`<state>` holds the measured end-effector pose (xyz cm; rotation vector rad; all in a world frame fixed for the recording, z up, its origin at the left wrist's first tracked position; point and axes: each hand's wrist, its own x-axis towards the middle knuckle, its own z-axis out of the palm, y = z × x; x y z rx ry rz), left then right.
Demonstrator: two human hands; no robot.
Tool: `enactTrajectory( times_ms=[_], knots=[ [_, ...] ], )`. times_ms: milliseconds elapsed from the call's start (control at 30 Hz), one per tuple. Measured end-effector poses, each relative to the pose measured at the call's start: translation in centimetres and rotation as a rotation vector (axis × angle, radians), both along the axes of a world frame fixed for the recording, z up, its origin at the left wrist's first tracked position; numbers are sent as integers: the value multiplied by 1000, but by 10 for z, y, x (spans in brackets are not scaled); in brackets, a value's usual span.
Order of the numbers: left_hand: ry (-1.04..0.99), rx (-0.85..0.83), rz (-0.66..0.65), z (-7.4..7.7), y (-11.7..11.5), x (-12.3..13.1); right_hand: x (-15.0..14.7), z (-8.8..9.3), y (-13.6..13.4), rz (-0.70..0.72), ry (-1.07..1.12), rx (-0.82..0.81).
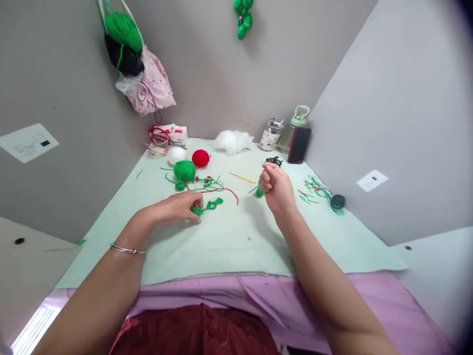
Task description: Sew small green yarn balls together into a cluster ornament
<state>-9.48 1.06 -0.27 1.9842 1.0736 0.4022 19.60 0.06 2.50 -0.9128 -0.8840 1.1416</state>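
Note:
On the table, my left hand (pixel 181 206) has its fingers curled over a small green crocheted piece (pixel 197 211). From that piece a green crocheted strip with a ring (pixel 212 205) reaches right. My right hand (pixel 275 185) is raised, thumb and fingers pinched on green yarn ends. Just below those fingers is a small green crocheted ball (pixel 259 192); whether it hangs or rests on the table I cannot tell. Between my hands lies a crochet hook (pixel 246 179) with a yellow handle. Red yarn (pixel 231 190) curves beyond my left hand.
Green (pixel 184 171), red (pixel 200 158) and white (pixel 177 156) yarn balls sit at the back left. White stuffing (pixel 233 142), a pen cup (pixel 271 136), a bottle (pixel 291 130) and a phone (pixel 299 145) stand along the back. Yarn scraps (pixel 314 189) and a black roll (pixel 337 201) lie right.

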Motion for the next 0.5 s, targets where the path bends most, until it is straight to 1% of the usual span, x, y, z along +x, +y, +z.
enactTrajectory(
  times_ms=[100,167,233,300,367,400,467,500],
  knots=[
    [9,-35,-17,-4,2,-4,-4,-1,-1,26,-31,-22],
    [-40,-51,-13,-3,3,-3,-5,-1,-2,47,-46,-26],
    [-104,-25,23,-2,2,0,-6,-3,-2,76,-54,-17],
    [-155,62,107,-2,2,7,-8,-5,-2,104,-64,-9],
    [-188,168,197,-6,1,16,-10,-7,-3,125,-86,-8],
    [-206,202,219,-9,0,21,-12,-7,-3,132,-100,-8],
    [-226,285,197,-16,-3,32,-14,-8,-4,137,-123,-9],
    [-204,317,184,-19,-5,37,-15,-8,-5,137,-130,-8]
  ],
)
